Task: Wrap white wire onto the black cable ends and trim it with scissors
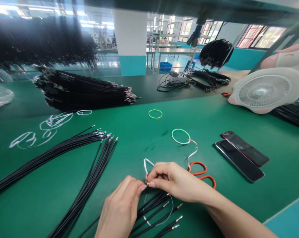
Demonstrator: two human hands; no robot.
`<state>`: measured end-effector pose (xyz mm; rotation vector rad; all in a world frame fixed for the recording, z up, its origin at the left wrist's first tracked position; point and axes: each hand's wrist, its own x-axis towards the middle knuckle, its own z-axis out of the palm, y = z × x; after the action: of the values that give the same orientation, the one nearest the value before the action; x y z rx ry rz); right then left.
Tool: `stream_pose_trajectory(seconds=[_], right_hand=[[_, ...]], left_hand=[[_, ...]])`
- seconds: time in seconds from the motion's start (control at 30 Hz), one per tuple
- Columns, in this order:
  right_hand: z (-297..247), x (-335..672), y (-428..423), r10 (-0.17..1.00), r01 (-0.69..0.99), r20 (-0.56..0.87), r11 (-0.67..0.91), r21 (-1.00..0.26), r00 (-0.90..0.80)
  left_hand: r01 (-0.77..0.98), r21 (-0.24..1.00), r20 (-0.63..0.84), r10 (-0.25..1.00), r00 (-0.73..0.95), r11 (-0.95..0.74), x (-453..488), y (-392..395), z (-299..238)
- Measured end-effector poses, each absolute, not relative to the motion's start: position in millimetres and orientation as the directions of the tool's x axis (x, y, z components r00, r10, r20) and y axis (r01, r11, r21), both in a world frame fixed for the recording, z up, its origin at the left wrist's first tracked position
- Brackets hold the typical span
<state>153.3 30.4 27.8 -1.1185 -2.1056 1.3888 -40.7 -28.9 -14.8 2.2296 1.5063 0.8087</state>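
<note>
Near the front of the table, my left hand [122, 206] pinches the end of a black cable. My right hand [173, 181] meets it fingertip to fingertip, closed on a thin white strip [146, 165] that loops up beside the fingers. The exact contact point between strip and cable is partly hidden by the fingertips. Below both hands lie several black cables [161, 210] with bare metal ends, and a thin pale loop of strip among them. Orange-handled scissors [210, 178] rest by my right wrist, their blades hidden.
Two bundles of black cables [90, 175] lie at left, with white strip scraps [56, 120] behind. A large cable bundle [85, 91] sits farther back. Green rings [155, 114] lie mid-table. Two phones [241, 162] and a fan [263, 91] are at right. More cables hang overhead.
</note>
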Motion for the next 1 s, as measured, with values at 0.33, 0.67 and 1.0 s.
stream_pose_trajectory(seconds=[0.33, 0.67, 1.0], right_hand=[[18, 142, 28, 0.842, 0.483, 0.01, 0.319, -0.815, -0.539], [44, 244, 30, 0.87, 0.773, -0.213, 0.254, -0.581, -0.446], [47, 266, 20, 0.722, 0.696, -0.254, 0.415, -0.585, -0.644]], left_hand=[[0.523, 0.822, 0.097, 0.96, 0.264, -0.227, -43, -18, -15], [0.264, 0.915, -0.344, 0.932, 0.117, 0.305, -38, -8, -8], [0.205, 0.919, -0.368, 0.918, 0.147, 0.336, -38, -7, -8]])
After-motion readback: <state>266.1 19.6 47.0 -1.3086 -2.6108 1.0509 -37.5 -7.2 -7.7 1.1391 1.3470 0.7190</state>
